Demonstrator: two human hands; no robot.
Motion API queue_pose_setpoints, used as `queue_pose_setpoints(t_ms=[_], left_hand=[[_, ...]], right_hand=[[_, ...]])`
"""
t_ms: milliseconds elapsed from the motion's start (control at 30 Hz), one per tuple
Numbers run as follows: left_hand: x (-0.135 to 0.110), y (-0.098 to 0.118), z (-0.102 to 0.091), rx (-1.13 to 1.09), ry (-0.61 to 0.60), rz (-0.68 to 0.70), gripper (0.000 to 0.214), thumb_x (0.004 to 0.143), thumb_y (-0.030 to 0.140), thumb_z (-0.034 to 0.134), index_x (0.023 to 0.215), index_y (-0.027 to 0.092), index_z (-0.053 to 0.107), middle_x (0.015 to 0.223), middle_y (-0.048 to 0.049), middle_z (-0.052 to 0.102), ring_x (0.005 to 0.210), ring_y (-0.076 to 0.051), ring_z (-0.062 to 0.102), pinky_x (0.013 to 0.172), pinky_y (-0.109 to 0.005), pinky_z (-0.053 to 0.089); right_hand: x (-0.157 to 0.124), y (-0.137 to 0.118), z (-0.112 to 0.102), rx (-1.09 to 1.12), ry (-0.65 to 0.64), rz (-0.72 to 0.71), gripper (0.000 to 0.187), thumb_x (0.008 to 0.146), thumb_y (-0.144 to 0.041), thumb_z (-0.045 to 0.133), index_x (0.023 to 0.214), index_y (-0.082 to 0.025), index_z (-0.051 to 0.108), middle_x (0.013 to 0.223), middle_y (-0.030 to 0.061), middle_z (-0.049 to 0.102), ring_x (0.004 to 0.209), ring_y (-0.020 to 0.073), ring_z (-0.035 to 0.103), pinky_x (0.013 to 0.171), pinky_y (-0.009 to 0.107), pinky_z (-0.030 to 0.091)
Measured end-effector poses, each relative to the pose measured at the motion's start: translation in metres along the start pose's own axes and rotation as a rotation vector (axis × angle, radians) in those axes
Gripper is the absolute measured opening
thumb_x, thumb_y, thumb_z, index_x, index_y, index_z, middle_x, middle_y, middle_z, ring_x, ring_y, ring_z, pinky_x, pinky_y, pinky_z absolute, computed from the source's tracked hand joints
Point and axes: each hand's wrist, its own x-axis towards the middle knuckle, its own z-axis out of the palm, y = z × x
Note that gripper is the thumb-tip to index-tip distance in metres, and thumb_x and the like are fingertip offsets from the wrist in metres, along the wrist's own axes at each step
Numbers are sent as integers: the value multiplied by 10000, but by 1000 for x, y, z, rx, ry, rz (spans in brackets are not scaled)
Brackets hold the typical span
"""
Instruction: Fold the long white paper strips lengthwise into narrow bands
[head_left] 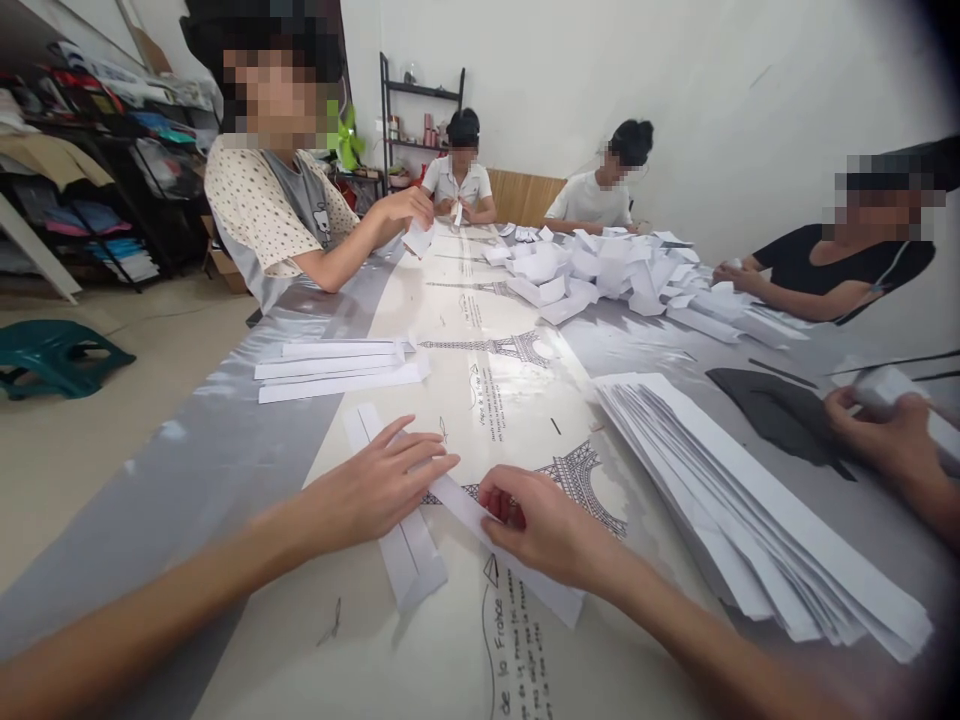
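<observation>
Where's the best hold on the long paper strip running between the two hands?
Probably the paper strip's near end, pinched by the right hand from the right: that end is thin and uncovered, while the left hand is at the far end.

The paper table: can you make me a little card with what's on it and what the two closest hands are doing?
Left hand: fingers stretched over a creased strip
Right hand: fingers curled over a slanting strip; grip unclear
Left side: small group of folded strips
Right side: big stack of long strips
Farther back: messy heap of white paper
Tabletop: pale cover with tower drawings
</observation>
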Motion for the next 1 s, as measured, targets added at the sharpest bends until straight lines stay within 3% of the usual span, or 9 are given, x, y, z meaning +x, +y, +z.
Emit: queue_pose_setpoints(t_ms=[100,200,300,433,567,733,1000], left_hand=[[-1,1,-3,21,4,17,355,1004,5,373,1280,149,543,1127,-85,674,1187,-229,595,1210,-555,292],[-1,1,-8,48,86,17,275,992,-12,388,1066,162,589,1010,-58,661,1031,-201,614,1175,-527,348],[0,3,-9,82,162,-1,216,990,9,435,962,166,580,999,-70,649,981,-214,589,1015,-447,474],[0,5,-5,52,89,-18,229,1012,40,415,890,168,561,980,-74,640,906,-213,579,797,-356,495],[-1,6,-4,-98,30,-3,189,1055,205,456,921,178,586,965,-54,645,843,-192,575,729,-313,481],[-3,4,-2,-194,24,-18,252,1069,266,475,898,180,639,954,-41,662,803,-168,589,691,-287,461],[-1,0,-11,-470,-36,-328,343,1063,347,495,829,206,702,864,9,690,724,-130,646,669,-251,458]], right_hand=[[-4,0,-4,-28,2,-61,96,895,-168,595,963,-231,567,862,-12,638,708,139,566,605,262,446],[-7,1,-7,-287,107,-263,187,942,-78,500,1045,-219,565,914,21,625,748,161,555,587,277,401],[-8,2,-2,-595,216,-427,310,880,70,400,932,-199,544,905,45,590,782,191,513,574,302,340],[-3,5,14,-700,221,-442,368,799,133,401,914,-190,532,936,56,583,780,194,498,564,300,336],[3,9,18,-515,129,-345,285,848,63,460,956,-178,567,969,59,594,791,185,536,538,268,361],[5,12,3,-156,28,-254,107,961,-143,569,1018,-203,636,1009,27,626,742,132,564,650,267,470],[2,9,-4,141,-40,-30,70,983,-241,560,1017,-248,622,822,-27,680,688,132,601,635,268,474]])
